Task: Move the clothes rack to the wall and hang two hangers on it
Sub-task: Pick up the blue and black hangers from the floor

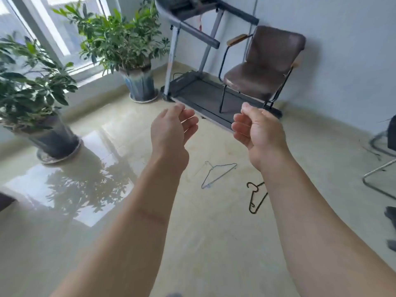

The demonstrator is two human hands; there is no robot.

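Two hangers lie on the shiny floor. A thin silver wire hanger (216, 175) rests between my forearms. A dark hanger (255, 197) lies just right of it, partly hidden by my right forearm. My left hand (171, 130) and my right hand (256, 129) are raised side by side above the floor, fingers loosely curled, holding nothing. No clothes rack shows in the head view.
A brown chair (265, 65) stands on a treadmill (199, 91) against the far wall. Two large potted plants (120, 46) (30, 88) stand by the window on the left. A metal chair frame (379, 172) is at the right edge.
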